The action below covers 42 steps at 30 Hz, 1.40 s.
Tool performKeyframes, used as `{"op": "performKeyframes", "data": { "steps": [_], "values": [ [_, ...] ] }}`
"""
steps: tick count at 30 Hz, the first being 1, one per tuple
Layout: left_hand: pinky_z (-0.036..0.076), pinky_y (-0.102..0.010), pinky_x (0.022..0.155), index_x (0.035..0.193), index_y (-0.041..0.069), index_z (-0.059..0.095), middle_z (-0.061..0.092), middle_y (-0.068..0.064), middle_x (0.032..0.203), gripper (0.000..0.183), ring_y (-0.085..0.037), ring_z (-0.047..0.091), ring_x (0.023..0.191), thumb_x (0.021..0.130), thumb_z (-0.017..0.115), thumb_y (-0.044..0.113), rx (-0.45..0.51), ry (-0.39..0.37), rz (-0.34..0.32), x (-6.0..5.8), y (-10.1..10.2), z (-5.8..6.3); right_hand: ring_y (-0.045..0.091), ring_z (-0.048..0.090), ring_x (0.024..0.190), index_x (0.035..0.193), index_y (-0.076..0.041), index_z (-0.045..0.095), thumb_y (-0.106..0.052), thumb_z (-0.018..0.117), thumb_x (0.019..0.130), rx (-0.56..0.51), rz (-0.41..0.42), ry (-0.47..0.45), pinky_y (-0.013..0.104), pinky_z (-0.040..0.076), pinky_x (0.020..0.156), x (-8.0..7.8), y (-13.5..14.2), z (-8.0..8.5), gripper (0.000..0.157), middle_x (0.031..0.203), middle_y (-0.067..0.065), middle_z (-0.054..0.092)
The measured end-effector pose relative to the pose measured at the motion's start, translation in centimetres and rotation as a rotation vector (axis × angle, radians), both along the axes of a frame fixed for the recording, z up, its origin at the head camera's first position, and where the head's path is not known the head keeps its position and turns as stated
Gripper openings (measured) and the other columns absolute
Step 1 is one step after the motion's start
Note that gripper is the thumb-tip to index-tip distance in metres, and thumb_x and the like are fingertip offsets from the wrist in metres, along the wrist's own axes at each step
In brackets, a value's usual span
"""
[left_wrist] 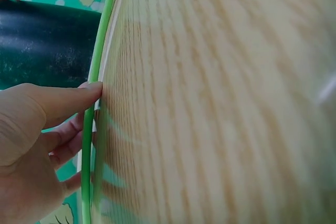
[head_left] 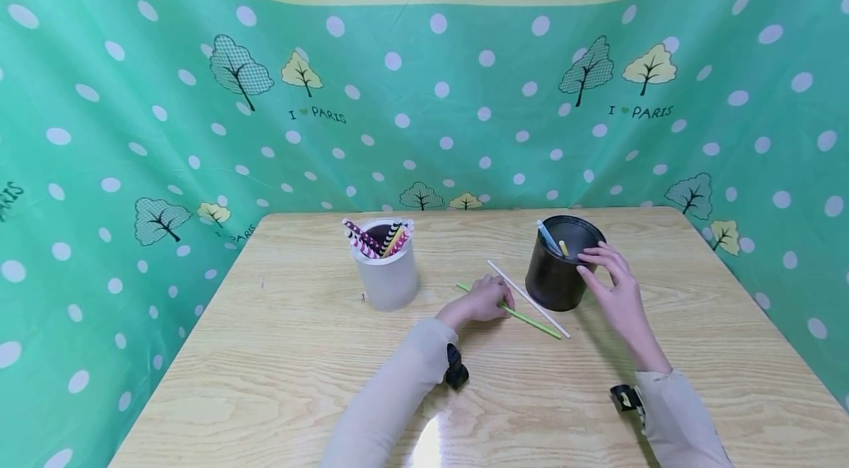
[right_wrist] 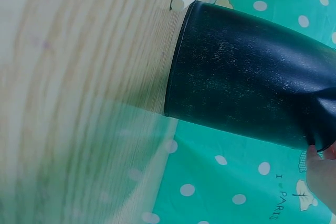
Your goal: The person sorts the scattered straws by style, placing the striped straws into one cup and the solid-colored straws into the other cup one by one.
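Observation:
My left hand (head_left: 489,298) is low over the middle of the table and pinches a green straw (head_left: 533,321) between thumb and fingers. In the left wrist view the green straw (left_wrist: 100,40) runs lengthwise past the thumb tip. Beside it on the table lies a white straw (head_left: 520,292). My right hand (head_left: 618,287) holds the near right side of a black cup (head_left: 556,280) at its rim, fingers over the top edge and thumb outside. A blue straw (head_left: 547,238) and a yellow straw (head_left: 564,248) lean inside this cup.
To the left stands a frosted white cup (head_left: 391,280) holding several patterned straws (head_left: 361,238). Behind the wooden table (head_left: 265,365) hangs a green dotted curtain (head_left: 464,121), which also runs along both sides.

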<state>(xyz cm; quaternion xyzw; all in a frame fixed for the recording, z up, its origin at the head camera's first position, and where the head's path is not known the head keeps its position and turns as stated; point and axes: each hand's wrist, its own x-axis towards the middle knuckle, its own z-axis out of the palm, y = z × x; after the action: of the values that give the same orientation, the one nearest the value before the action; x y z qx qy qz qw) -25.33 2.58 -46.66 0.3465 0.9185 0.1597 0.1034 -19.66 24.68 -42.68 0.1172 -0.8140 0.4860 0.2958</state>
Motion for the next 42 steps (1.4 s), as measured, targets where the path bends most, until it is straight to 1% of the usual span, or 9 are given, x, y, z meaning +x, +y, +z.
{"op": "performKeyframes", "data": {
  "steps": [5, 9, 15, 19, 24, 30, 34, 37, 42],
  "values": [
    [0.032, -0.021, 0.079, 0.084, 0.02, 0.065, 0.051, 0.007, 0.094, 0.006, -0.01, 0.04, 0.089, 0.079, 0.066, 0.022, 0.002, 0.015, -0.008, 0.0, 0.0, 0.0, 0.016, 0.034, 0.123, 0.099, 0.004, 0.062, -0.001, 0.062, 0.08, -0.003, 0.002, 0.001, 0.012, 0.027, 0.1, -0.1, 0.0, 0.0, 0.02, 0.108, 0.014, 0.053],
    [0.032, -0.02, 0.077, 0.082, 0.02, 0.064, 0.05, 0.009, 0.086, 0.006, -0.009, 0.04, 0.086, 0.077, 0.068, 0.022, 0.028, 0.026, -0.004, 0.0, 0.0, -0.1, 0.016, 0.034, 0.123, 0.099, 0.005, 0.062, -0.001, 0.062, 0.08, -0.001, 0.002, 0.0, 0.012, 0.027, 0.1, -0.1, 0.0, 0.1, 0.02, 0.108, 0.015, 0.053],
    [0.03, -0.019, 0.072, 0.077, 0.02, 0.064, 0.051, 0.011, 0.078, 0.007, -0.007, 0.041, 0.079, 0.074, 0.07, 0.022, 0.112, 0.057, -0.008, 0.1, -0.3, -0.2, 0.015, 0.033, 0.124, 0.1, 0.003, 0.062, -0.004, 0.062, 0.081, 0.01, -0.008, -0.022, 0.011, 0.027, 0.099, 0.1, 0.0, 0.2, 0.02, 0.109, 0.014, 0.053],
    [0.03, -0.019, 0.072, 0.077, 0.02, 0.063, 0.056, 0.011, 0.079, 0.008, -0.007, 0.044, 0.08, 0.074, 0.071, 0.022, 0.177, 0.061, -0.003, 0.1, -0.5, 0.0, 0.018, 0.033, 0.124, 0.1, 0.003, 0.062, -0.004, 0.062, 0.081, 0.008, -0.004, -0.02, 0.011, 0.027, 0.1, 0.1, 0.0, 0.2, 0.02, 0.109, 0.014, 0.053],
    [0.031, -0.018, 0.073, 0.079, 0.019, 0.063, 0.058, 0.009, 0.08, 0.01, -0.006, 0.046, 0.081, 0.073, 0.072, 0.02, 0.269, 0.075, -0.001, 0.1, -0.7, 0.5, 0.017, 0.033, 0.124, 0.1, 0.003, 0.062, -0.005, 0.062, 0.081, 0.017, -0.009, -0.023, 0.011, 0.027, 0.099, 0.1, 0.0, 0.2, 0.02, 0.109, 0.014, 0.053],
    [0.029, -0.02, 0.076, 0.083, 0.014, 0.064, 0.057, 0.006, 0.079, 0.013, -0.01, 0.048, 0.081, 0.073, 0.072, 0.015, 0.402, 0.03, 0.004, 0.5, -1.0, 1.3, 0.015, 0.033, 0.124, 0.1, 0.002, 0.062, -0.005, 0.062, 0.082, 0.018, -0.013, -0.03, 0.01, 0.027, 0.099, 0.1, 0.0, 0.1, 0.02, 0.109, 0.012, 0.053],
    [0.03, -0.019, 0.076, 0.083, 0.014, 0.064, 0.056, 0.007, 0.077, 0.013, -0.008, 0.047, 0.08, 0.072, 0.072, 0.014, 0.478, 0.014, 0.01, 0.5, -1.2, 1.6, 0.014, 0.033, 0.124, 0.101, 0.002, 0.062, -0.006, 0.062, 0.082, 0.02, -0.015, -0.034, 0.01, 0.026, 0.099, 0.0, 0.0, 0.1, 0.02, 0.11, 0.011, 0.053],
    [0.035, -0.016, 0.074, 0.082, 0.012, 0.064, 0.057, 0.006, 0.077, 0.013, -0.005, 0.047, 0.078, 0.072, 0.072, 0.011, 0.552, -0.009, 0.006, 0.5, -1.2, 1.7, 0.014, 0.033, 0.124, 0.101, 0.002, 0.062, -0.005, 0.062, 0.081, 0.023, -0.016, -0.032, 0.01, 0.026, 0.099, 0.0, 0.0, 0.0, 0.02, 0.11, 0.012, 0.053],
    [0.044, -0.02, 0.073, 0.082, 0.008, 0.064, 0.059, 0.003, 0.078, 0.012, -0.007, 0.049, 0.077, 0.072, 0.071, 0.007, 0.657, -0.067, 0.017, 0.8, -1.2, 2.4, 0.014, 0.033, 0.123, 0.1, 0.001, 0.063, -0.005, 0.063, 0.081, 0.025, -0.019, -0.02, 0.01, 0.026, 0.099, 0.0, 0.1, 0.0, 0.02, 0.109, 0.009, 0.053]
  ]
}}
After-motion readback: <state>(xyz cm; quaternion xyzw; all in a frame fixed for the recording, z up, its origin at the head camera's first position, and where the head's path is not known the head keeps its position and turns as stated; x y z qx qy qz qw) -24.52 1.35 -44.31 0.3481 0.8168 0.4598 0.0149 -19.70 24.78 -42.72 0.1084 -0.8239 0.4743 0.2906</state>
